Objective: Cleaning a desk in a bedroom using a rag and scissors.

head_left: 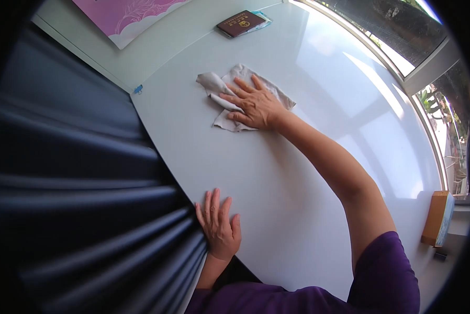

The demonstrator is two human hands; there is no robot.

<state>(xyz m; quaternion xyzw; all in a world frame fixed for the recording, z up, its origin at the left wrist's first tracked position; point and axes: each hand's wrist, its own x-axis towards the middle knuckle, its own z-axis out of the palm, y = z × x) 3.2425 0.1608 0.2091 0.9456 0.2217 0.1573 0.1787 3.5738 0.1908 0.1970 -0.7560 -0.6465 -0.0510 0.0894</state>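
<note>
A rumpled pale grey cloth (212, 83) lies on the glossy white table (298, 220), with one fold standing up along its left side. My right hand (258, 106) presses flat on the cloth, fingers spread, arm stretched far across the surface. Nearer to me, my left hand (219, 226) rests palm down at the table's left edge, beside the dark curtain. Its fingers are straight and slightly apart, and it holds nothing.
A dark red passport (240, 24) lies at the far edge on a clear blue-edged sleeve. The dark curtain (88, 172) hangs along the left. A small blue clip (138, 89) sits at the far left corner. A wooden-sided box (437, 219) stands right, below the window.
</note>
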